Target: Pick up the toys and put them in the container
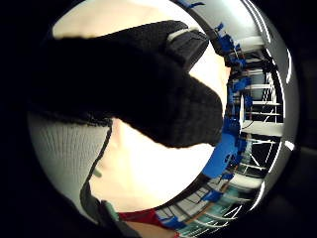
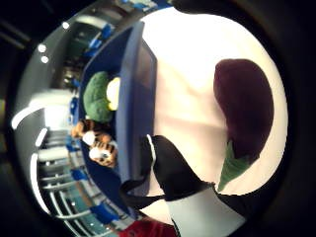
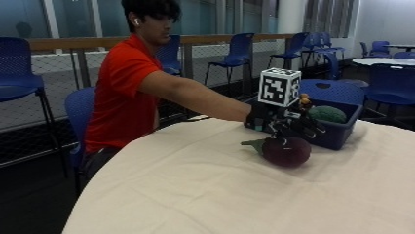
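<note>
Person: sitting at the left of the outside view in a red shirt (image 3: 123, 92), stretching the right arm out across the worktop (image 3: 214, 190).
Hand: the gloved hand (image 3: 285, 123) is hovering just above the eggplant toy and in front of the container; its fingers are hanging loosely curled and are gripping nothing.
Eggplant toy: a plump, dark purple plush eggplant (image 3: 284, 150) with a green stalk end is lying on its side on the worktop, just below the hand and just beside the container's near wall. In the thumb side palm view it (image 2: 244, 106) is showing as a rounded purple body with a pointed green leaf, resting on the pale cloth.
Container: a dark blue, straight-walled plastic bin (image 3: 337, 132) is sitting on the worktop behind the eggplant toy, to the right of the hand.
Toys inside: a green, knobbly plush (image 2: 98, 97) and an orange, black-striped tiger plush (image 2: 101, 145) are lying together in the container (image 2: 133, 98).
Worktop: a round top covered in smooth, cream cloth.
In the way: in the little finger side palm view a black knitted finger (image 1: 148, 94) is covering most of the scene, with only pale cloth showing behind it.
Surroundings: blue chairs (image 3: 236, 56) are standing behind the worktop along a railing.
</note>
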